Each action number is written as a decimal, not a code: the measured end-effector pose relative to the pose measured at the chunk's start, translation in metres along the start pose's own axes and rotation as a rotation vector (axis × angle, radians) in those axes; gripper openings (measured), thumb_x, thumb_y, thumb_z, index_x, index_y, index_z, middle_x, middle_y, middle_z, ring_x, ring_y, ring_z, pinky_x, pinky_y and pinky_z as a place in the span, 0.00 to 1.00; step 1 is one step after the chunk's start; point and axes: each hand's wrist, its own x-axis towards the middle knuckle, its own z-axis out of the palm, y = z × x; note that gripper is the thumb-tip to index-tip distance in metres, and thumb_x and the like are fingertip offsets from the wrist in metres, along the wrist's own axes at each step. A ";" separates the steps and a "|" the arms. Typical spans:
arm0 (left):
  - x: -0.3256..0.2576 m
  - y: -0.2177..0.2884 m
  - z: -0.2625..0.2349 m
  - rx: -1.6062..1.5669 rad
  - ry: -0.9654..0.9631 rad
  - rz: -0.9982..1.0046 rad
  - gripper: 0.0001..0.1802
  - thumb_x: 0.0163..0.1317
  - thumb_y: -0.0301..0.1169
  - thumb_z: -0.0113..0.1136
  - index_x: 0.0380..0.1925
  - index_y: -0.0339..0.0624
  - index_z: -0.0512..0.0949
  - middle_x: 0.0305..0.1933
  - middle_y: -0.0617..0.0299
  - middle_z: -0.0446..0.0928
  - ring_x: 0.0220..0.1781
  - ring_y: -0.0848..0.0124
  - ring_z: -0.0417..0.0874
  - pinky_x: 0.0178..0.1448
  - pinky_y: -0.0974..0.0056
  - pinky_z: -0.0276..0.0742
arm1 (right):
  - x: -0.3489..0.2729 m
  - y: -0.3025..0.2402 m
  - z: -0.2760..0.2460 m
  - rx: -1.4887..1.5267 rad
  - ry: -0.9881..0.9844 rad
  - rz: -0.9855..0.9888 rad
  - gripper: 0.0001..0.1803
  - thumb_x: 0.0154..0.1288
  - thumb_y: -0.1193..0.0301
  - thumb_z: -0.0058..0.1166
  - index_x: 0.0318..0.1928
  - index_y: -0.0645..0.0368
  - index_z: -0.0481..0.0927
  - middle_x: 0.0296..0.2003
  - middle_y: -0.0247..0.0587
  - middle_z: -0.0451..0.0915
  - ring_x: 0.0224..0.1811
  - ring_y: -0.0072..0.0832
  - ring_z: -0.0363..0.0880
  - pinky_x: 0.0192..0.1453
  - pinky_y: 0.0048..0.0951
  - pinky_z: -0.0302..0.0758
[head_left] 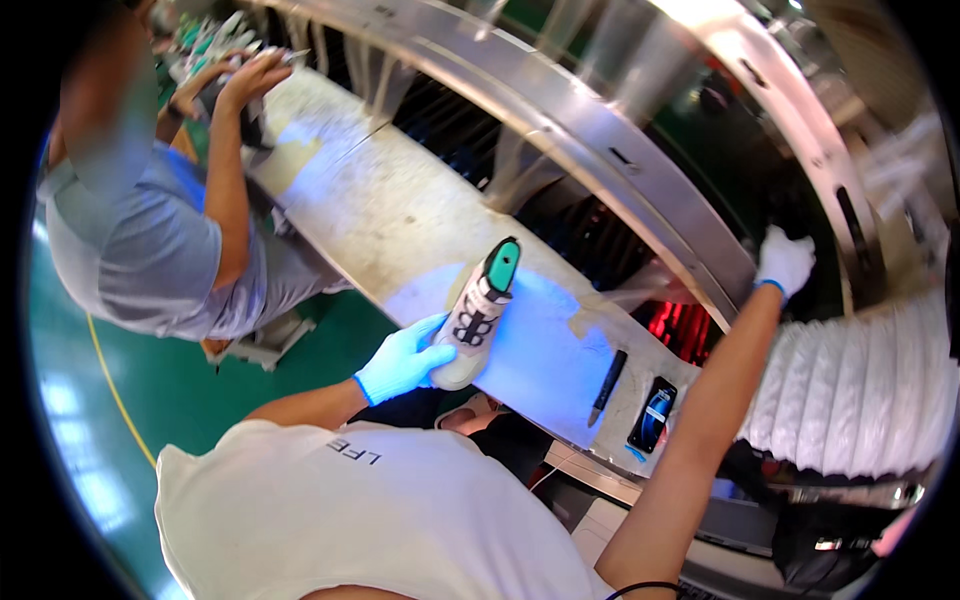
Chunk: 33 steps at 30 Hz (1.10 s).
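Note:
My left hand point(403, 362), in a pale glove that looks blue under the light, grips a light grey and white shoe point(468, 330) near its toe. The shoe is tilted, its heel end pointing away from me. Black lacing runs over its upper, and a green shoe last point(503, 265) with a small hole fills the opening. At the far right my right arm reaches out, and my right hand point(786, 262) in a white glove is beside a curved metal machine frame point(690, 255). Its fingers are blurred against the dark gap there.
Below the shoe runs a long pale worktable point(400, 200). A dark pen-like tool point(607, 388) and a phone point(652, 414) lie near its right end. A ribbed white hose point(850, 390) is at right. Another person point(150, 240) handles a shoe at far left. Red-glowing rods point(680, 325) show under the machine.

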 end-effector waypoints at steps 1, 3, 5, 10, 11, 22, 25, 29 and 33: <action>0.003 -0.004 -0.003 -0.004 -0.030 -0.023 0.46 0.78 0.48 0.71 0.87 0.41 0.64 0.70 0.57 0.84 0.61 0.70 0.88 0.53 0.64 0.90 | 0.017 0.012 0.013 -0.024 -0.021 -0.044 0.38 0.65 0.55 0.68 0.71 0.65 0.82 0.68 0.67 0.84 0.72 0.57 0.82 0.75 0.50 0.80; 0.003 -0.013 -0.005 -0.048 -0.020 0.004 0.45 0.78 0.46 0.71 0.87 0.41 0.64 0.72 0.56 0.83 0.64 0.69 0.87 0.56 0.62 0.90 | 0.027 0.019 0.025 -0.044 -0.068 -0.078 0.29 0.65 0.56 0.67 0.61 0.60 0.90 0.61 0.60 0.90 0.63 0.54 0.90 0.69 0.50 0.84; 0.008 -0.016 -0.009 0.001 -0.019 0.042 0.45 0.79 0.45 0.71 0.87 0.41 0.63 0.73 0.55 0.82 0.67 0.67 0.86 0.58 0.60 0.90 | 0.036 0.012 0.018 -0.060 -0.118 -0.086 0.16 0.69 0.56 0.68 0.48 0.51 0.97 0.50 0.51 0.94 0.56 0.53 0.93 0.61 0.52 0.86; 0.020 -0.034 -0.010 0.001 0.025 0.113 0.48 0.74 0.35 0.74 0.87 0.35 0.60 0.77 0.49 0.79 0.72 0.65 0.84 0.67 0.58 0.87 | -0.005 -0.018 0.009 0.246 0.056 -0.293 0.15 0.70 0.56 0.73 0.45 0.53 0.96 0.44 0.50 0.94 0.48 0.52 0.94 0.54 0.48 0.87; 0.024 -0.043 -0.007 0.000 0.058 0.185 0.48 0.73 0.32 0.74 0.87 0.33 0.60 0.79 0.46 0.78 0.75 0.63 0.83 0.72 0.57 0.86 | -0.025 -0.020 0.011 0.478 0.148 -0.404 0.13 0.73 0.62 0.70 0.47 0.58 0.95 0.46 0.48 0.95 0.49 0.47 0.94 0.57 0.44 0.87; -0.024 -0.054 -0.005 -0.447 -0.139 0.156 0.56 0.67 0.19 0.74 0.90 0.33 0.52 0.84 0.50 0.72 0.83 0.61 0.75 0.87 0.53 0.71 | -0.439 0.054 -0.106 0.753 -0.218 -0.952 0.15 0.65 0.79 0.76 0.52 0.63 0.90 0.54 0.49 0.91 0.60 0.50 0.91 0.70 0.58 0.85; -0.024 -0.036 -0.003 -0.393 -0.135 0.053 0.60 0.64 0.27 0.82 0.90 0.34 0.52 0.83 0.51 0.73 0.82 0.62 0.76 0.86 0.52 0.72 | -0.495 0.085 -0.079 0.753 -0.525 -0.872 0.20 0.63 0.74 0.80 0.54 0.59 0.88 0.58 0.47 0.89 0.66 0.52 0.87 0.74 0.61 0.81; -0.024 -0.033 -0.001 -0.316 -0.059 0.011 0.62 0.60 0.31 0.85 0.89 0.34 0.56 0.81 0.52 0.75 0.81 0.62 0.77 0.84 0.53 0.72 | -0.516 0.088 -0.083 0.657 -0.490 -0.696 0.30 0.64 0.66 0.80 0.64 0.59 0.85 0.72 0.58 0.80 0.78 0.64 0.74 0.80 0.68 0.72; -0.032 -0.029 0.001 -0.007 0.035 0.074 0.58 0.62 0.43 0.85 0.85 0.30 0.63 0.78 0.47 0.77 0.76 0.60 0.81 0.78 0.52 0.78 | -0.522 0.089 -0.060 0.645 -0.584 -0.514 0.39 0.64 0.62 0.78 0.73 0.61 0.79 0.78 0.62 0.75 0.78 0.66 0.73 0.82 0.63 0.72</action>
